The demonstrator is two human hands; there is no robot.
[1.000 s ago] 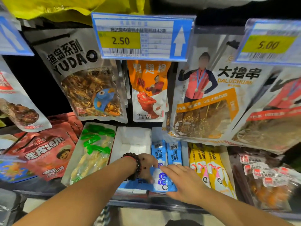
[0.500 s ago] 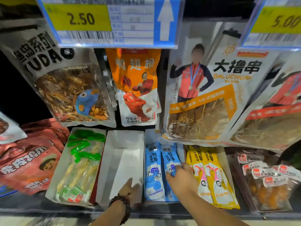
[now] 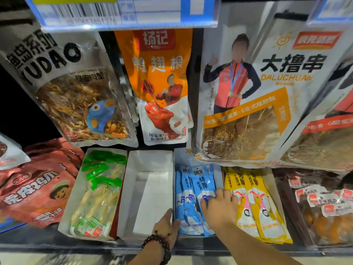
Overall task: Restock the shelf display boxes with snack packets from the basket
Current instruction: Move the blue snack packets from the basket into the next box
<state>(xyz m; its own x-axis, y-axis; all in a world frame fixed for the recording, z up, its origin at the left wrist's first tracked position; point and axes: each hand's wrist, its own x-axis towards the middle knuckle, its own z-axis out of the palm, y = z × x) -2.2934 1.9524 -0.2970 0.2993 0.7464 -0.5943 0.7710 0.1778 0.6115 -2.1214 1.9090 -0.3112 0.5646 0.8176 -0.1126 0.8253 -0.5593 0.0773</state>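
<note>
A dim shop shelf (image 3: pixel 57 240) carries a row of display boxes under hanging snack bags. The blue snack packets (image 3: pixel 191 199) lie flat in their box, long axes running front to back, tops toward the rear. The right hand (image 3: pixel 219 206) rests spread-fingered on them; the left hand (image 3: pixel 167 226), fingers straight, touches their front-left corner beside the empty white box (image 3: pixel 150 190).

I see dark shelf (image 3: pixel 38 240) carrying row of display boxes: green-and-yellow packet box (image 3: pixel 91 197), empty white box (image 3: pixel 149 194), blue packet box (image 3: pixel 193 199), yellow packet box (image 3: pixel 254 205), clear tub (image 3: pixel 321 207) at right. Red pouches (image 3: pixel 34 190) lie at left end.
</note>
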